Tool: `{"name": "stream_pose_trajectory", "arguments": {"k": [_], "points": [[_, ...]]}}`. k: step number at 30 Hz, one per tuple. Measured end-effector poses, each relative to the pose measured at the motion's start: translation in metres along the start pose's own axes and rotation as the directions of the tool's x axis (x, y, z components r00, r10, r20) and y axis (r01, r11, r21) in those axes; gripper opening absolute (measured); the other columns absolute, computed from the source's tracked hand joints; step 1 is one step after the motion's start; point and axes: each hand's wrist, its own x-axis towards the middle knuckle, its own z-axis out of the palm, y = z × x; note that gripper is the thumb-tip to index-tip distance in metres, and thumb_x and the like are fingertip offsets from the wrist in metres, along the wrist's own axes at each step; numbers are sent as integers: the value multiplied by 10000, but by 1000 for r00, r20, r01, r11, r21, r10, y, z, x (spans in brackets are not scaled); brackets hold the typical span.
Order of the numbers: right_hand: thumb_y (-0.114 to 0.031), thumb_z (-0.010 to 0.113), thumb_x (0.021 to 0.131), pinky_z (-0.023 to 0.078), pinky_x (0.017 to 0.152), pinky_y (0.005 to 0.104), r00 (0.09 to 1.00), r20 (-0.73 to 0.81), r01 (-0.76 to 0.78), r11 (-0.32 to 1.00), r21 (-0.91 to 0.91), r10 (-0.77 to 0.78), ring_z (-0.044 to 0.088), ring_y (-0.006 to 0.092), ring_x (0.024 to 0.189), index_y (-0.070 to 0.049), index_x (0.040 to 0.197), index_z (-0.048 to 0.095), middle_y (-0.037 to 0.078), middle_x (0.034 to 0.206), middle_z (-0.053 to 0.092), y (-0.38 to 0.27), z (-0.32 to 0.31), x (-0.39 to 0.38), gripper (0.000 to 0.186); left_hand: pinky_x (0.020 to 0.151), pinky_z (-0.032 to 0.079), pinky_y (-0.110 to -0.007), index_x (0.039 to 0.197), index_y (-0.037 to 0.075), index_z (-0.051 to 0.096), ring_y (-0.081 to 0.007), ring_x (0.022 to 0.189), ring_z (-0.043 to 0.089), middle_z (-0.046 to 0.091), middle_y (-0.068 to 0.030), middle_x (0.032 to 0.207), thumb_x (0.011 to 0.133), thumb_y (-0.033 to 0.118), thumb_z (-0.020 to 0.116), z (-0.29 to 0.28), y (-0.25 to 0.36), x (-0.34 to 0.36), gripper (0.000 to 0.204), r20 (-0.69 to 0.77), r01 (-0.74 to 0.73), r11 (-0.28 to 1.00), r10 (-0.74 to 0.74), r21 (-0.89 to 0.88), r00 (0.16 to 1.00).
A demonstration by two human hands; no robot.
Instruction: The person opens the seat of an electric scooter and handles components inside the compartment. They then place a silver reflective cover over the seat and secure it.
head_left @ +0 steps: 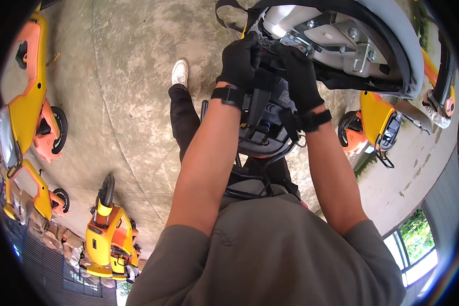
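Item: black battery pack (268,109), seated in the scooter compartment under the raised seat (341,35). Left hand (238,58), gloved, gripped its upper left edge; right hand (301,76), gloved, clasped its right side. Surroundings: yellow-orange scooters (107,239) parked on concrete floor (132,76).

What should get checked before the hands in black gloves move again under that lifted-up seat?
1. Left hand has a grip on the black part under the seat: ok, fingers curl over its top.
2. Right hand on the same part: ok, pressed on its right side.
3. Lifted seat stays up by itself: cannot tell, its support is hidden.
4. Black cables hanging below are free of the hands: ok.
5. White shoe stands on flat concrete floor: ok.
6. Yellow and orange scooters stand apart from the person: ok.
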Motion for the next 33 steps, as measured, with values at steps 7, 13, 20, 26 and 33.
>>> {"name": "stream_pose_trajectory", "arguments": {"k": [7,13,20,26,33], "points": [[-196,685,682,509,741,410,871,351,455,832,-316,-343,642,352,848,-36,1109,583,156,915,657,34,15,31,467,593,469,-327,911,19,608,-251,658,605,595,-98,711,767,132,617,-39,1,-14,183,192,-203,895,135,396,972],[-170,641,801,480,684,348,911,288,303,953,17,-295,626,236,736,-7,941,647,124,812,658,38,45,44,215,776,492,-346,1058,34,598,-334,891,608,622,-149,985,743,112,676,-58,14,-12,333,483,-637,489,415,596,771],[-160,587,864,465,673,329,953,298,142,952,-270,-57,608,200,752,12,893,640,120,775,641,4,23,23,181,787,498,-313,1094,5,582,-242,891,633,630,-136,1015,871,118,617,-69,9,-5,252,529,-551,592,234,588,816],[-167,581,860,479,724,365,955,146,295,891,-346,-259,628,290,795,3,916,612,155,873,628,7,29,-28,181,825,502,-323,1172,4,552,-218,930,638,644,-116,1051,863,110,643,-34,24,-18,340,367,-455,834,336,313,867],[-168,590,831,481,728,434,799,309,597,618,-512,-516,612,347,842,-24,905,612,172,891,616,25,25,-17,163,800,503,-326,1105,2,592,-267,912,643,651,-126,1011,802,78,638,-35,37,-23,316,472,-599,424,372,679,799]]}}
